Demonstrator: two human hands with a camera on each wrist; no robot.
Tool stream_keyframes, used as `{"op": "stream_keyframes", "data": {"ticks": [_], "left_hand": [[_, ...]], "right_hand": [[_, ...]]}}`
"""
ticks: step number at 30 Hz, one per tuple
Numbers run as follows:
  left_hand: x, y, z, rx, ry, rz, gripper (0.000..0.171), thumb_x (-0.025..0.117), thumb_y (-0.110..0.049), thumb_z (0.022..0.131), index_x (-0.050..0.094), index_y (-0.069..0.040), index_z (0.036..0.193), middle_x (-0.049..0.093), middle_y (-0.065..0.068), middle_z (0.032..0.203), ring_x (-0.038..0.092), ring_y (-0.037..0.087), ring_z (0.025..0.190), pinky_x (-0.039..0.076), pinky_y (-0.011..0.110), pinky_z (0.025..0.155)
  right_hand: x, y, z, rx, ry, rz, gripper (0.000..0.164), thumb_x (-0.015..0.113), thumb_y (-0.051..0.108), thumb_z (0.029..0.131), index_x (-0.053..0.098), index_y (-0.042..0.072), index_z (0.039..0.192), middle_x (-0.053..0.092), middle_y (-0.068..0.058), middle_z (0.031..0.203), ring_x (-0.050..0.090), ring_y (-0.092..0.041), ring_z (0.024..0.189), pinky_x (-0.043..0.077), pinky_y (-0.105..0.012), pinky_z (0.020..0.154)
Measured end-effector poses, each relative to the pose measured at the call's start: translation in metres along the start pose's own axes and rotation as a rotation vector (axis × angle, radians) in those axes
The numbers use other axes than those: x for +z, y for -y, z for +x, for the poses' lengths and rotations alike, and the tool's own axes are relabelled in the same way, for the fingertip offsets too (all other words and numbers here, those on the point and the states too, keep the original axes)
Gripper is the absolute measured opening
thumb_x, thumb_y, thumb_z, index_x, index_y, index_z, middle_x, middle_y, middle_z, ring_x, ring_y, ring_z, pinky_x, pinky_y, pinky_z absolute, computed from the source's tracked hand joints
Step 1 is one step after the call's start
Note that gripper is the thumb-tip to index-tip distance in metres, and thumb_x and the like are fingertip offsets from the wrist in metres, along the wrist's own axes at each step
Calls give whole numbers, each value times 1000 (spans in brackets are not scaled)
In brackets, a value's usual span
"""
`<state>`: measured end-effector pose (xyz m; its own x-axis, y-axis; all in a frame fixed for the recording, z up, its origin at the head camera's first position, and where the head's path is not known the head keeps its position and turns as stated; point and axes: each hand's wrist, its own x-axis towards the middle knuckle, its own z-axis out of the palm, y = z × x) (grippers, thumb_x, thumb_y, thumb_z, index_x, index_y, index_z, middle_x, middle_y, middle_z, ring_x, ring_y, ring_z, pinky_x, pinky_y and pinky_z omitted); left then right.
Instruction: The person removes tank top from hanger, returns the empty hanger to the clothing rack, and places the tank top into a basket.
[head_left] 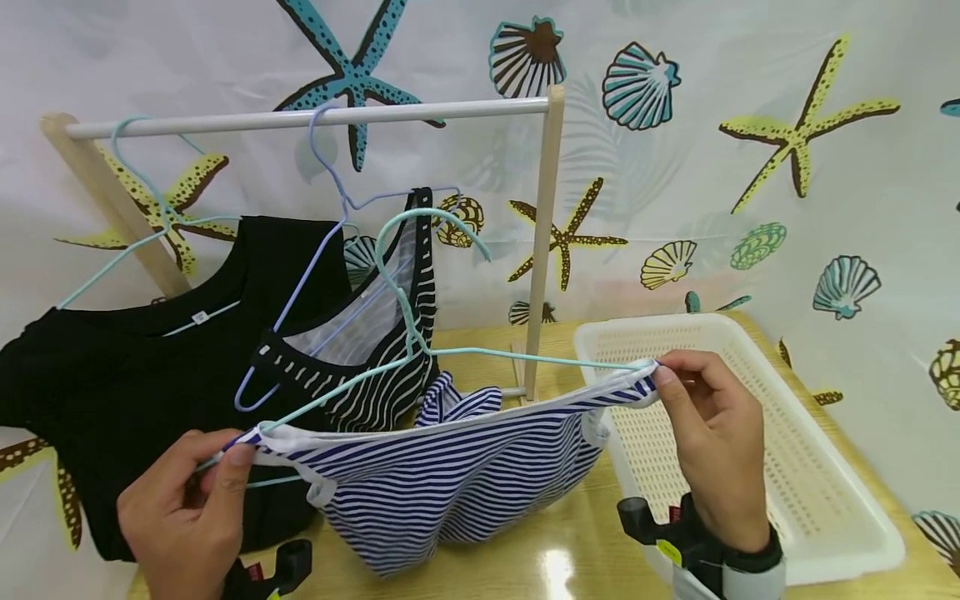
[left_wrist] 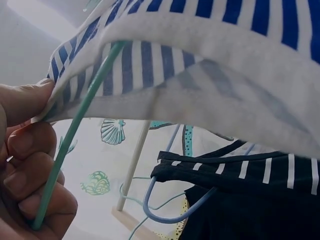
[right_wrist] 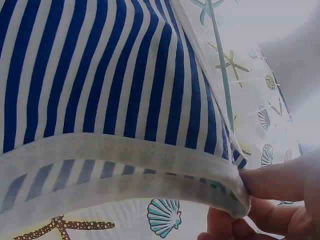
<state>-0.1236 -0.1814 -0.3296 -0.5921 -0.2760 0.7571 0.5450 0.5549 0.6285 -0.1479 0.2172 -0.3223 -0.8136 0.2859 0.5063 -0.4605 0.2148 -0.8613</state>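
Observation:
Blue-and-white striped briefs (head_left: pixel 465 467) with white trim stretch between my two hands, over a mint-green hanger (head_left: pixel 487 353). My left hand (head_left: pixel 191 508) pinches their left top corner between thumb and forefinger. In the left wrist view, the green hanger rod (left_wrist: pixel 82 112) runs through the opening of the fabric down to the curled fingers of that hand. My right hand (head_left: pixel 716 437) pinches the right top corner, where the hanger's arm ends at the fabric. The hanger's hook stands free in front of the rack.
A rack (head_left: pixel 450 111) with wooden posts holds a black top (head_left: pixel 150 400) on a green hanger and a black-and-white striped garment (head_left: pixel 390 375) on a blue hanger (head_left: pixel 285 308). A white perforated basket (head_left: pixel 832 475) stands on the wooden table (head_left: pixel 517 558) at right. Behind hangs a seashell-print curtain (head_left: pixel 675 208).

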Motion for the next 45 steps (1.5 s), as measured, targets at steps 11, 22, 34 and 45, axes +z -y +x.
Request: {"op": "stream_keyframes", "data": {"ticks": [11, 22, 34, 45], "left_hand": [[-4, 1, 2, -43, -38, 9, 8, 67, 8, 84, 64, 15, 81, 50, -14, 70, 31, 0, 52, 21, 16, 48], [-6, 2, -1, -70, -75, -27, 12, 67, 7, 84, 62, 18, 80, 51, -12, 68, 31, 0, 50, 20, 17, 47], [-11, 5, -1, -116, -92, 46, 13, 67, 6, 86, 64, 18, 87, 52, -13, 71, 31, 2, 52, 22, 17, 47], [-7, 11, 3, -106, -106, -32, 12, 66, 7, 86, 63, 19, 88, 62, -12, 77, 32, 2, 49, 23, 18, 45]], "right_hand": [[-1, 2, 2, 46, -7, 20, 15, 61, -1, 92, 61, -11, 103, 61, -16, 94, 60, -17, 80, 50, -18, 72], [-2, 5, -3, 100, -5, -50, 14, 62, 0, 92, 61, -8, 103, 62, -17, 96, 60, -20, 82, 50, -18, 73], [2, 8, -4, 119, 30, -129, 12, 62, 0, 92, 62, -5, 103, 62, -14, 95, 60, -20, 81, 49, -18, 71], [4, 9, -4, 89, 67, -244, 9, 63, 3, 92, 63, -1, 100, 63, -8, 94, 60, -18, 83, 47, -19, 73]]}}
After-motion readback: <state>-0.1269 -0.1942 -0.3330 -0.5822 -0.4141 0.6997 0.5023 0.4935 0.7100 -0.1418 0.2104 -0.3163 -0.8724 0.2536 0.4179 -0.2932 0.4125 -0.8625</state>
